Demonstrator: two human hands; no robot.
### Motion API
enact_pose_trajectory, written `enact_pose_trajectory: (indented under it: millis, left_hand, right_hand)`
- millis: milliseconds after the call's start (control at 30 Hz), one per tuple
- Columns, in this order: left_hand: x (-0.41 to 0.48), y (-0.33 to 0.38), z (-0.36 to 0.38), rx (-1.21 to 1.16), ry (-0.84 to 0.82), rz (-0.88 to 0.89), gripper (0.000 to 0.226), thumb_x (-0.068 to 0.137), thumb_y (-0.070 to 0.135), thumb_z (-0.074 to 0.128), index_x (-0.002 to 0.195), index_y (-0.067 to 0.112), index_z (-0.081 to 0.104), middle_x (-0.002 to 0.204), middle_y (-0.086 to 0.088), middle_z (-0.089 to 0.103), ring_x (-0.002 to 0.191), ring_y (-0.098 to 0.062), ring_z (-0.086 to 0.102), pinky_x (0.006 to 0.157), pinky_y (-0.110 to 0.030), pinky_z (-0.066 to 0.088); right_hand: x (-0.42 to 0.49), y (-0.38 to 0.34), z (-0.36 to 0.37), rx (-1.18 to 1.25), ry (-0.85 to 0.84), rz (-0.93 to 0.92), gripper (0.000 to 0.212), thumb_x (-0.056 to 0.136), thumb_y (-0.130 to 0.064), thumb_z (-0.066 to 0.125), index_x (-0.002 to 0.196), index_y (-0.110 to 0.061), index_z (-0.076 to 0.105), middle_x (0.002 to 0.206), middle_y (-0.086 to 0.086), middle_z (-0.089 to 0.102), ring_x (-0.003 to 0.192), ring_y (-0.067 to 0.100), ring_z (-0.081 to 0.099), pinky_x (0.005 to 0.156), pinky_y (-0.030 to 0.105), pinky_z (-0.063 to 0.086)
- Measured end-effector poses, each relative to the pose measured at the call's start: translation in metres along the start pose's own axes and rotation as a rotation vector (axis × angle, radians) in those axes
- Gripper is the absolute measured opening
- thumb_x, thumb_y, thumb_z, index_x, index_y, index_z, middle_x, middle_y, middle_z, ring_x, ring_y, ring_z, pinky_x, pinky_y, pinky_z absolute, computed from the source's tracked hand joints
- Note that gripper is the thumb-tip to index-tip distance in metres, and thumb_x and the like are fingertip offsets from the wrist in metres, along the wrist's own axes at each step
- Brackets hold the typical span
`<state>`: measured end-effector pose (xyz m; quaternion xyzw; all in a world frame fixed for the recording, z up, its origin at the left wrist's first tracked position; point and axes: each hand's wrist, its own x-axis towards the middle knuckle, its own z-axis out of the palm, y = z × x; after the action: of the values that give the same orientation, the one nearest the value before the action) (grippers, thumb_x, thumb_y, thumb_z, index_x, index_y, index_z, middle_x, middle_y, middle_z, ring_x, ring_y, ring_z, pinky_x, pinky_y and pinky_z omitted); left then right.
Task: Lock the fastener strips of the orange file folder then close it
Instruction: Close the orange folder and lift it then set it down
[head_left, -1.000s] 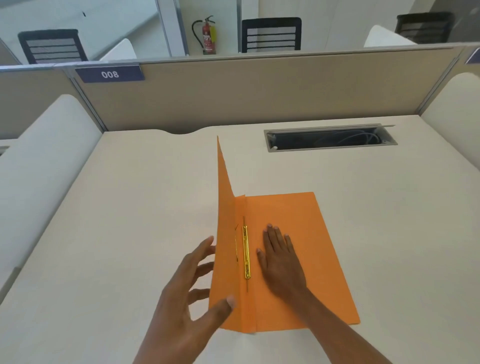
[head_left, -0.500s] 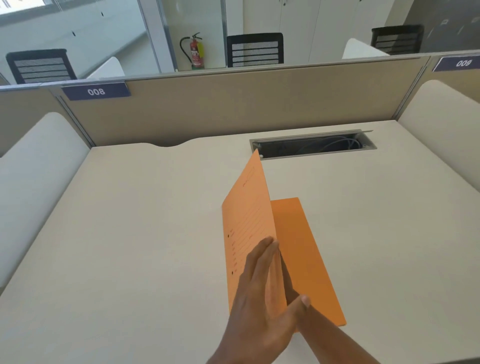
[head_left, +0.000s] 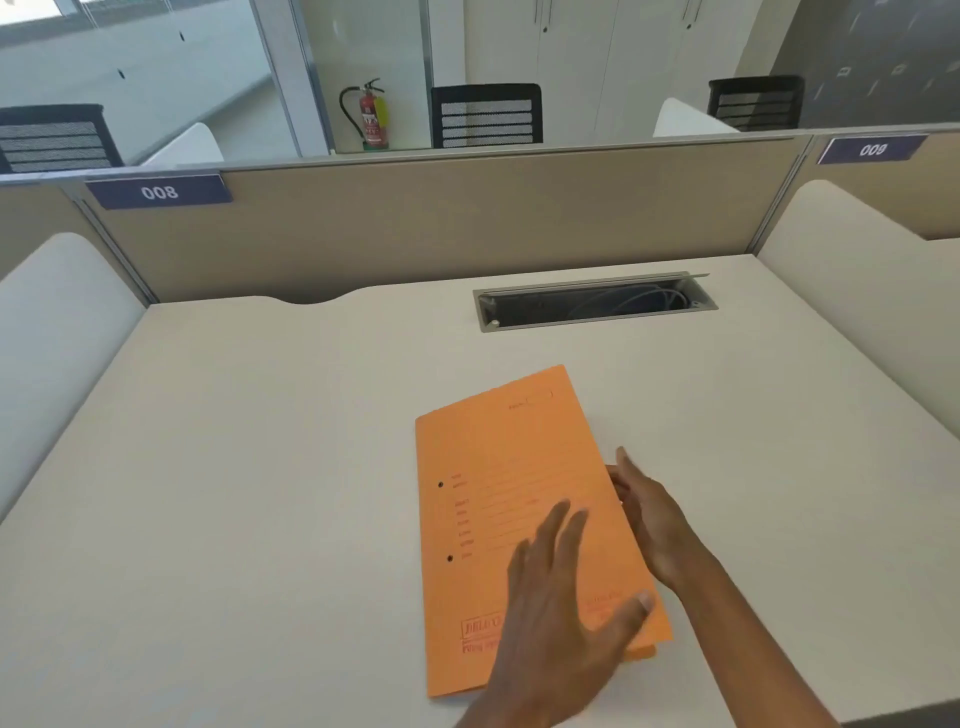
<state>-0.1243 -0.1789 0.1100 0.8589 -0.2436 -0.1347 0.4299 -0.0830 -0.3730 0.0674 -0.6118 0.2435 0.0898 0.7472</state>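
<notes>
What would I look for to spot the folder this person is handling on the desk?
Start at the pale desk with the open cable slot near its back edge. Nearer the person lies the orange file folder, shut and flat, the left hand on its cover and the right hand at its right edge. It is the only orange thing, with red print and two dark holes.

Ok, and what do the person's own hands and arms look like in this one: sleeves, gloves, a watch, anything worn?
Both hands are bare: no gloves, and no rings can be seen on the left hand or the right hand. Both forearms are uncovered as far as the frame shows, with no sleeve cuff, watch or wristband in view. Motion blur softens the left hand's fingers, so fine detail there is unclear.
</notes>
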Motion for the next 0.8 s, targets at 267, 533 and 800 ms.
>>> enact_pose_trajectory:
  millis: [267, 533, 800]
  left_hand:
    - [0.024, -0.11, -0.035, 0.381, 0.289, -0.427, 0.067, 0.09, 0.05, 0.052, 0.142, 0.012, 0.032, 0.146, -0.011, 0.035, 0.131, -0.029, 0.037, 0.106, -0.043, 0.033]
    - [0.045, -0.125, -0.039, 0.289, 0.231, -0.492, 0.059, 0.089, 0.046, 0.057, 0.133, 0.011, 0.038, 0.121, -0.006, 0.053, 0.109, -0.027, 0.055, 0.086, -0.039, 0.047]
    - [0.055, -0.128, -0.044, -0.404, 0.405, -0.642, 0.01, 0.094, 0.013, 0.057, 0.099, 0.013, 0.066, 0.096, -0.008, 0.072, 0.079, -0.02, 0.069, 0.069, -0.038, 0.058]
  right_hand:
    - [0.016, 0.031, 0.002, -0.498, 0.436, -0.109, 0.007, 0.084, -0.015, 0.068, 0.081, -0.01, 0.072, 0.078, 0.002, 0.073, 0.078, 0.024, 0.07, 0.074, 0.042, 0.057]
    - [0.027, 0.046, 0.019, -0.996, 0.615, -0.086, 0.022, 0.09, -0.026, 0.062, 0.105, -0.01, 0.064, 0.107, 0.004, 0.06, 0.095, 0.025, 0.062, 0.076, 0.034, 0.051]
    - [0.026, 0.045, 0.023, -1.078, 0.625, -0.071, 0.022, 0.092, -0.027, 0.059, 0.106, -0.01, 0.062, 0.109, 0.005, 0.058, 0.099, 0.024, 0.059, 0.077, 0.035, 0.052]
